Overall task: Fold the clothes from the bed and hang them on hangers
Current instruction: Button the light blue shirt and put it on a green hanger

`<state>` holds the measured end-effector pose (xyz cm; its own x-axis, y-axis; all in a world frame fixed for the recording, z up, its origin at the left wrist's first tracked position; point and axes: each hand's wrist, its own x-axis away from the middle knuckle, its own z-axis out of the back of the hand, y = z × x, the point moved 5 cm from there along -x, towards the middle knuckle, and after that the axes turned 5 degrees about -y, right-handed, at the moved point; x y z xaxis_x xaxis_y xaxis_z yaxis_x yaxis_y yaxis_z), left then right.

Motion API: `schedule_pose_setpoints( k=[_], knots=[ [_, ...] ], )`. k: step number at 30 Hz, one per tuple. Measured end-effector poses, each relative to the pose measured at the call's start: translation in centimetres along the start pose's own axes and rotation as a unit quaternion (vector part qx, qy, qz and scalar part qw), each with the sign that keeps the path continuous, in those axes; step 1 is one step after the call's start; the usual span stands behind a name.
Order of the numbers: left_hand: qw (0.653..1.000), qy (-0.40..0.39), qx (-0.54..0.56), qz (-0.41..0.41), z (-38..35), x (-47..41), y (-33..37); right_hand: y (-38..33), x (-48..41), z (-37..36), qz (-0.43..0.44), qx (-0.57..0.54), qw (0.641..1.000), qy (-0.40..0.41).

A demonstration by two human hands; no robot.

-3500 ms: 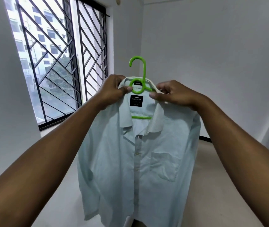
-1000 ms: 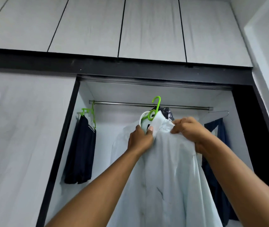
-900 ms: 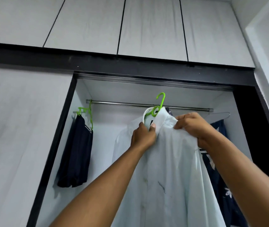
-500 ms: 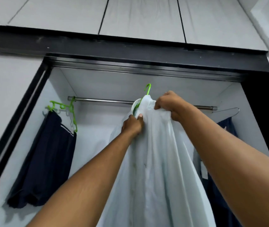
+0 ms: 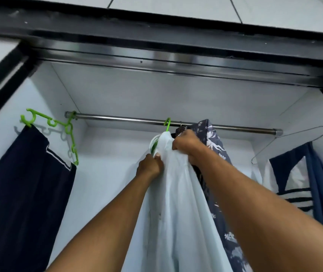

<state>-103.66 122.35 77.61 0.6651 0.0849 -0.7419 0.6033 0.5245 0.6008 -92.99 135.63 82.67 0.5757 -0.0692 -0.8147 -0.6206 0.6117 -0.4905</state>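
Head view (the only one there is): the pale shirt (image 5: 176, 213) hangs inside the open wardrobe, its collar just under the rail (image 5: 121, 119); of the green hanger (image 5: 167, 124) inside it only the hook shows, and that hook now sits at the rail and looks to be over it, though I cannot tell whether it bears the weight yet. Half a second ago the hook stood in front of the rail; a second ago it was lower and well short of it; so the shirt has been lifted and carried in, and hanging this garment is, in my judgement, all but done. The left hand (image 5: 149, 165) has its fingers curled, thumb and forefinger pinching the shirt's front edge just below the collar; the right hand (image 5: 186, 146) is closed round bunched cloth at the top of the shoulder, touching the patterned shirt (image 5: 214, 142) that hangs just beside it. Further left a dark garment (image 5: 25, 183) hangs from a second green hanger (image 5: 66, 130); at the right end a wire hanger (image 5: 294, 138) sits near a blue garment (image 5: 317, 183). What remains is to let go; the risk is a hook resting only by its tip and slipping off.
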Motion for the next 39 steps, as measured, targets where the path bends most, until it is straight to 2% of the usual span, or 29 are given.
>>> schedule_pose_setpoints(
  k=[6, 9, 14, 16, 19, 21, 22, 24, 27, 28, 30, 32, 39],
  knots=[
    [0.996, -0.02, 0.078, -0.024, -1.1, -5.6, 1.6, -2.6, -4.8, 1.7, 0.016, 0.097, 0.994, 0.039],
    [0.993, -0.05, 0.105, -0.027, -1.9, -7.3, 2.3, -3.8, -6.5, 2.1, 0.009, 0.206, 0.978, 0.039],
    [0.994, -0.06, 0.086, -0.037, -2.9, -8.3, 2.2, -5.2, -7.2, 2.0, -0.007, 0.358, 0.934, -0.009],
    [0.995, -0.066, 0.06, -0.041, -3.2, -8.4, 2.1, -4.8, -7.2, 2.2, -0.045, 0.383, 0.922, -0.037],
    [0.996, -0.084, 0.033, -0.023, -4.0, -7.8, 1.9, -3.9, -7.8, 2.7, -0.057, 0.439, 0.894, -0.069],
    [0.993, -0.109, 0.053, -0.004, -4.6, -7.1, 1.7, -3.9, -8.1, 2.9, -0.051, 0.452, 0.887, -0.073],
    [0.99, -0.122, 0.067, 0.004, -5.0, -6.8, 1.6, -4.0, -7.9, 3.1, -0.047, 0.452, 0.888, -0.067],
    [0.987, -0.135, 0.088, 0.011, -5.7, -6.2, 1.4, -4.4, -6.5, 3.4, -0.026, 0.406, 0.913, -0.043],
    [0.983, -0.14, 0.118, 0.026, -6.8, -4.8, 0.9, -3.9, -3.8, 4.2, 0.0, 0.272, 0.962, 0.012],
    [0.98, -0.144, 0.133, 0.038, -7.1, -4.3, 0.7, -3.5, -3.1, 4.6, 0.012, 0.244, 0.969, 0.037],
    [0.974, -0.156, 0.158, 0.054, -7.2, -3.2, 0.6, -2.8, -1.8, 5.5, 0.037, 0.201, 0.973, 0.108],
    [0.968, -0.174, 0.171, 0.061, -7.4, -2.0, 0.7, -2.4, -0.7, 5.6, 0.066, 0.188, 0.97, 0.141],
    [0.958, -0.193, 0.18, 0.107, -7.0, 4.0, 3.1, 0.2, 4.0, 5.3, 0.084, 0.171, 0.972, 0.14]
  ],
)
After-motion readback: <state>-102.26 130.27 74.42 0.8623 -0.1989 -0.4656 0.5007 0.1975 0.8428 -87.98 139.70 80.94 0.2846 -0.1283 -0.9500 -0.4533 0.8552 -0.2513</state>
